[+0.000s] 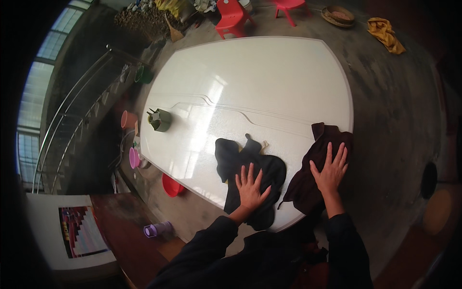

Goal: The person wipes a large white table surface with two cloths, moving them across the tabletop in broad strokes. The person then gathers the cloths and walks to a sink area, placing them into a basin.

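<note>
My left hand (251, 188) lies flat with its fingers spread on a crumpled black cloth (269, 166). Bits of yellowish material show at this cloth's edges. To the right, my right hand (330, 171) presses, fingers apart, on a dark brown cloth (306, 184). Both cloths rest at the near side of a large white panel-like tabletop (274, 79), and the brown one reaches its right edge. Neither hand has its fingers closed around fabric. A gap of white surface separates the two cloths.
A green container (161, 120) holding tools stands on the tabletop's left part. Beyond the far edge is a red plastic chair (232, 18). On the floor at left are a red basin (172, 186) and a pink basin (134, 158). A purple flask (158, 229) is at lower left.
</note>
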Available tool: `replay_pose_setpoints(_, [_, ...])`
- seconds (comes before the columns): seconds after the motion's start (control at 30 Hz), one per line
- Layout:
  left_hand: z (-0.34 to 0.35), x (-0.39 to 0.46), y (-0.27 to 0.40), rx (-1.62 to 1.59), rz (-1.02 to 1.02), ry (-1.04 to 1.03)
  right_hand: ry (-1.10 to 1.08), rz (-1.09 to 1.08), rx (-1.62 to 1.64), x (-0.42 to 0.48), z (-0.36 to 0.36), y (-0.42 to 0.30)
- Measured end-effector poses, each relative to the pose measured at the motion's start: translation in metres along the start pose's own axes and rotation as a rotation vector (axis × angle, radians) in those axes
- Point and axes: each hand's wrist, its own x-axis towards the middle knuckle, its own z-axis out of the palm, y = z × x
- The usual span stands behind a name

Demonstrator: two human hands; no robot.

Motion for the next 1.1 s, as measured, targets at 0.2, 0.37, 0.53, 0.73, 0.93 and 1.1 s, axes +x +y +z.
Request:
replay_pose_setpoints(0.2, [-0.003,0.002,0.005,-0.017,-0.06,-0.036,-0.016,-0.118,-0.091,0.097,0.005,0.026])
replay_pose_setpoints(0.37, [-0.001,0.013,0.033,-0.016,-0.24,-0.009,0.0,-0.216,-0.135,0.162,0.017,0.045])
replay_pose_setpoints(0.53, [-0.001,0.014,0.036,-0.036,-0.279,-0.001,0.008,-0.282,-0.148,0.21,0.023,0.048])
replay_pose_setpoints(0.73, [-0.005,0.021,0.041,-0.054,-0.345,-0.046,0.084,-0.371,-0.164,0.266,0.035,0.055])
replay_pose_setpoints(0.93, [0.008,0.049,0.08,-0.011,-0.624,0.07,0.063,-0.422,-0.215,0.333,0.048,0.046])
replay_pose_setpoints(1.1, [0.019,0.092,0.132,0.021,-0.807,0.114,0.093,-0.545,-0.204,0.412,0.073,0.032])
